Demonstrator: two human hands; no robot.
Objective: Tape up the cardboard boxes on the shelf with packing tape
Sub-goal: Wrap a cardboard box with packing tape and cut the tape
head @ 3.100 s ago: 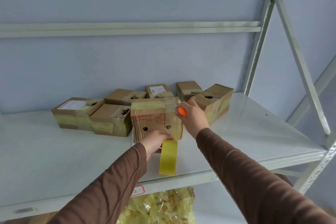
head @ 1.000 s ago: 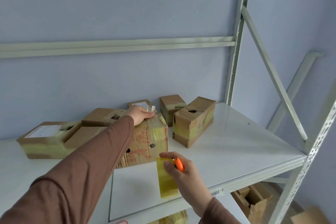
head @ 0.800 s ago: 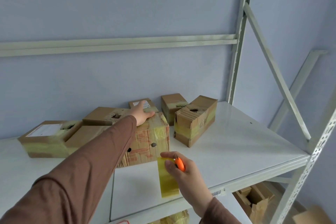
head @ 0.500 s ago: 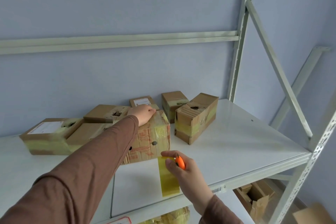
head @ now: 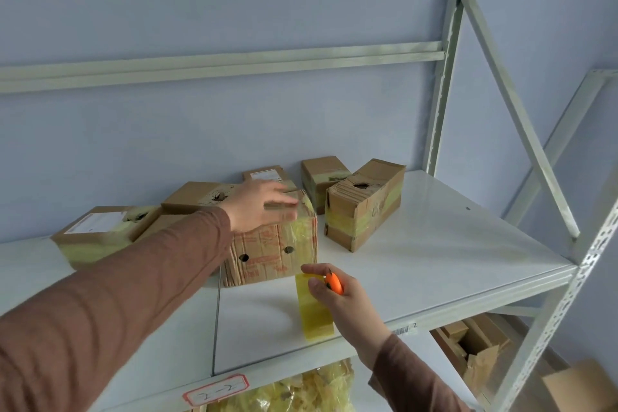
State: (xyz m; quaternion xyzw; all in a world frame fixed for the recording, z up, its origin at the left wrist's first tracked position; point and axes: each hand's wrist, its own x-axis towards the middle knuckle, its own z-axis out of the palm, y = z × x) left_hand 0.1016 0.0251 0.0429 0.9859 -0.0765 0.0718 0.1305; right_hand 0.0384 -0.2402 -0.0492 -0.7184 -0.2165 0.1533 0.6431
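Observation:
A cardboard box with red print (head: 271,254) stands upright on the white shelf (head: 434,261), with yellow tape over its top and right corner. My left hand (head: 257,204) lies flat across the box's top edge, fingers stretched out and blurred. In front of the box, my right hand (head: 341,298) grips a yellow packing tape roll (head: 316,311) together with a small orange cutter (head: 333,283). The roll hangs edge-on just above the shelf, apart from the box.
Several taped boxes sit behind: one tilted at the right (head: 364,207), one behind it (head: 322,170), a labelled one (head: 97,231) at the left. A shelf post (head: 441,94) and diagonal brace (head: 515,104) stand right. Yellow bags (head: 294,391) and cardboard (head: 475,348) lie below.
My left hand went from holding the roll to pressing the box top, and now slides right along it. My right hand came down off the box with the roll and cutter.

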